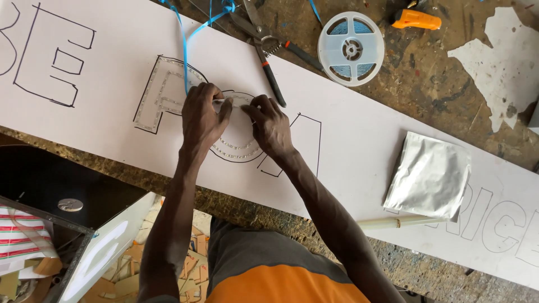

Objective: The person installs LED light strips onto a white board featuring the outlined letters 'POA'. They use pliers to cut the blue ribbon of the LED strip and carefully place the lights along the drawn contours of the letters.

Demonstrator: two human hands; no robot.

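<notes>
A long white sign board (359,140) with black outlined letters lies across a worn workbench. Two of the letters are lined with a pale strip of small lights (168,92). My left hand (203,115) and my right hand (270,124) meet over the round letter, fingertips pinching and pressing the strip onto the board at its top edge. A blue backing ribbon (184,50) runs from my left hand up to the far edge of the bench.
Pliers with red-and-black handles (268,53) lie just beyond my hands. A white reel (351,48) and an orange tool (416,19) sit farther back. A silver foil pouch (429,175) and a pale tube (398,222) rest at right. Scraps lie on the floor below.
</notes>
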